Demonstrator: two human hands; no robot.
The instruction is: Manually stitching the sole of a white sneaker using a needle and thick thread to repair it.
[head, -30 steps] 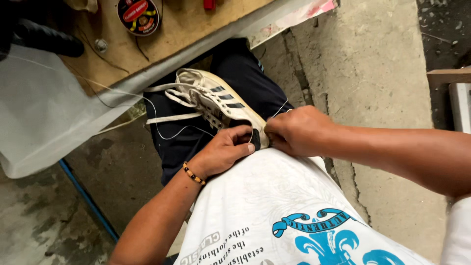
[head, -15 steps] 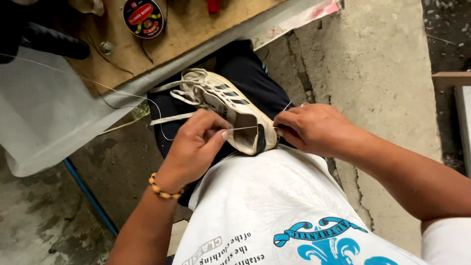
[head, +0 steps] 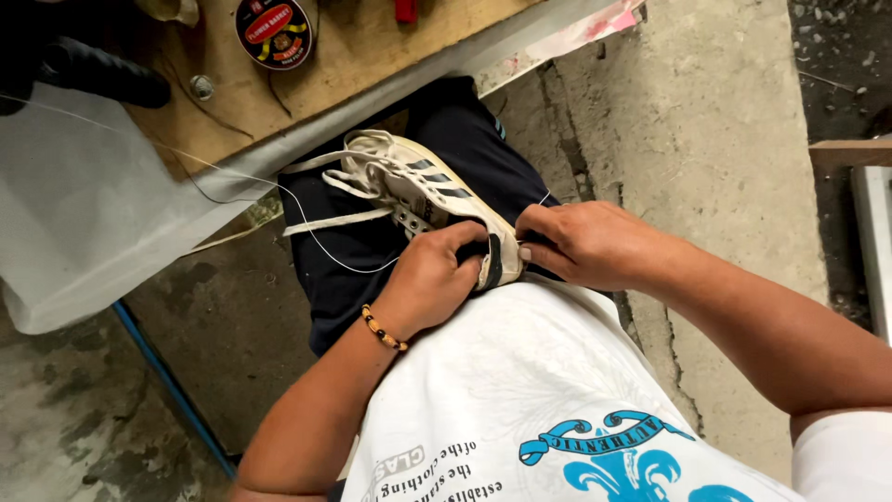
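White sneaker [head: 423, 195] on the lap: left hand [head: 437, 279] has slid back to the heel, meeting right hand [head: 581, 244] at three o'clock; both apparently gripping, thread [head: 307, 232] trailing slack.

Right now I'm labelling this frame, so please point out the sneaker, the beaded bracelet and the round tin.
sneaker [head: 423, 186], head view, on its striped side panel.
beaded bracelet [head: 383, 329], head view, on the beads across the left wrist.
round tin [head: 274, 30], head view, on the middle of its lid.

wooden board [head: 372, 56] with round tin [head: 273, 31], small washer [head: 202, 87]
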